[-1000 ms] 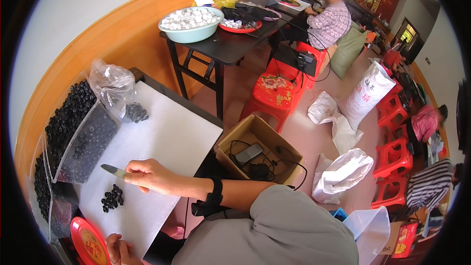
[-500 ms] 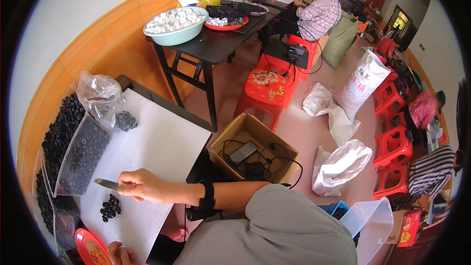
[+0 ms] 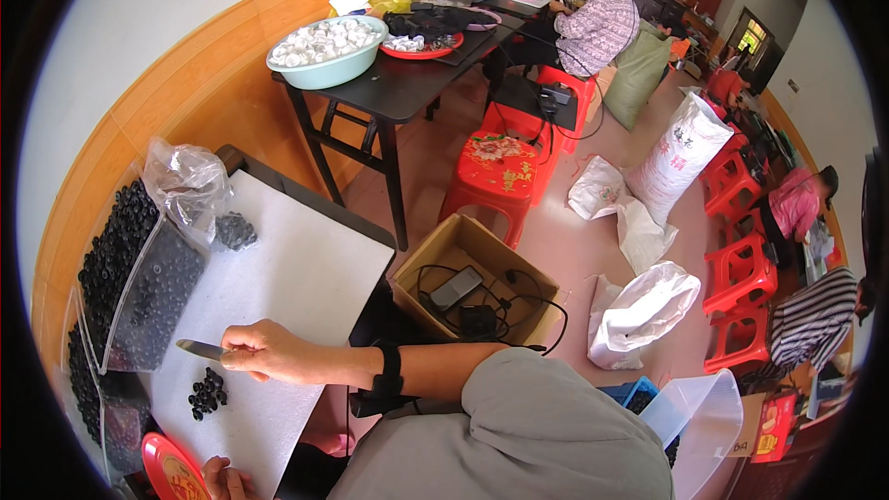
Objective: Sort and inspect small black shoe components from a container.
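Observation:
My right hand (image 3: 264, 352) pinches a small metal knife (image 3: 200, 348), its blade pointing left above a white work surface (image 3: 306, 250). Just below the blade lies a small heap of black, bead-like parts (image 3: 206, 394). At the lower edge, my left hand (image 3: 225, 479) is only partly in view. Its fingers are curled beside a red plate (image 3: 171, 468), and what they hold, if anything, cannot be made out. Clear bins along the left are filled with similar black parts (image 3: 116, 231).
A clear plastic bag (image 3: 188, 181) rests on the bins' far end. Right of the work surface stands a cardboard box (image 3: 528, 315) with cables inside. Beyond are a black table (image 3: 394, 104) with a basin of white parts (image 3: 319, 74), red stools (image 3: 491, 171), sacks (image 3: 681, 157) and several seated people.
The whole view has shifted very slightly. Both hands, the knife and the heap of black parts look almost the same as before.

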Motion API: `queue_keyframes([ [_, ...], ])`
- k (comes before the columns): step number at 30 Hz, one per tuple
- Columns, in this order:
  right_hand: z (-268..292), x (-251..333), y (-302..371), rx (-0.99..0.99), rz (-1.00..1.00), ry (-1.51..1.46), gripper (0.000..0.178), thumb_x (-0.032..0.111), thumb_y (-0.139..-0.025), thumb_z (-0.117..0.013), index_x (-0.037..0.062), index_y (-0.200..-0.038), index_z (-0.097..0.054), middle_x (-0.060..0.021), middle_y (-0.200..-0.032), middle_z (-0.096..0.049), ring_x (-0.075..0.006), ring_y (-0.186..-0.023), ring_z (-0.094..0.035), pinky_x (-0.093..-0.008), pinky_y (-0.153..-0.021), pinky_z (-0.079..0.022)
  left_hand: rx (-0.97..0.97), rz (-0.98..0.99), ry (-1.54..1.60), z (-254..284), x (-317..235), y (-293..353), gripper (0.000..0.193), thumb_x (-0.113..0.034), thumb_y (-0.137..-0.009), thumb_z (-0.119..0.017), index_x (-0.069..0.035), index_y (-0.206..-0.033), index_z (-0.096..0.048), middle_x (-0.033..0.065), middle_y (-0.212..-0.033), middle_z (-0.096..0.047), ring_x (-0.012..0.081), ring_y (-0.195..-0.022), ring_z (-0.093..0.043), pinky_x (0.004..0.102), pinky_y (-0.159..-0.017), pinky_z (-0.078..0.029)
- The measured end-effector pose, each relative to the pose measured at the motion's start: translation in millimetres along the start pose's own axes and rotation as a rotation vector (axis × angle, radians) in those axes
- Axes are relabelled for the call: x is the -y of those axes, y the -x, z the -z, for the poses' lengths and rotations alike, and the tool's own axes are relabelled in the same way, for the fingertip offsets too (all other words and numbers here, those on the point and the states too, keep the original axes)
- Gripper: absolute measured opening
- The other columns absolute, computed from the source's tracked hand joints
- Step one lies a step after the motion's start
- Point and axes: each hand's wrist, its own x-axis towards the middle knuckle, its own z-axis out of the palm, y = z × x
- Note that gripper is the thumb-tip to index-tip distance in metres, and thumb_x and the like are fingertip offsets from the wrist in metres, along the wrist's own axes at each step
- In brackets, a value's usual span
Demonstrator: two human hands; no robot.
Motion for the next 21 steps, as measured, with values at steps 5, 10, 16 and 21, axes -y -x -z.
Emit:
queue_keyframes([
  [5,-1,-5,-1,-0.012,0.015,-0.005,0.021,0.023,-0.101,-0.058,0.003,-0.096,-0.06,0.0007,-0.058,-0.049,-0.0073,-0.052,-0.045,-0.0279,-0.05,-0.033,-0.024,0.028,0.014,-4,-4,2,0.021,0.006,-0.08,-0.061,0.005,-0.099,-0.069,0.0066,-0.079,-0.061,0.0136,-0.064,-0.052,0.0222,-0.057,-0.041],
  [10,-1,-1,0,-0.018,0.017,0.02,0.022,0.023,-0.101,-0.058,0.0028,-0.094,-0.059,0.0009,-0.058,-0.048,-0.0073,-0.052,-0.045,-0.0275,-0.05,-0.033,-0.013,0.026,0.004,12,17,-6,0.022,0.006,-0.08,-0.061,0.004,-0.1,-0.069,0.0061,-0.079,-0.06,0.0125,-0.064,-0.051,0.0215,-0.056,-0.04],
  [16,-1,-3,0,-0.016,0.007,-0.002,0.023,0.023,-0.102,-0.057,0.0028,-0.092,-0.058,0.0009,-0.06,-0.049,-0.0074,-0.052,-0.046,-0.0275,-0.05,-0.035,-0.047,0.044,0.028,-2,1,2,0.022,0.006,-0.08,-0.061,0.004,-0.099,-0.069,0.0057,-0.079,-0.06,0.0121,-0.063,-0.05,0.0207,-0.055,-0.039],
  [21,-2,-9,1,-0.05,0.053,-0.076,0.022,0.022,-0.103,-0.057,0.0023,-0.093,-0.059,0.0003,-0.063,-0.05,-0.0074,-0.053,-0.047,-0.0275,-0.05,-0.035,-0.037,0.02,0.013,-1,0,2,0.021,0.006,-0.08,-0.061,0.004,-0.099,-0.069,0.0063,-0.08,-0.061,0.0126,-0.063,-0.051,0.0205,-0.055,-0.039],
])
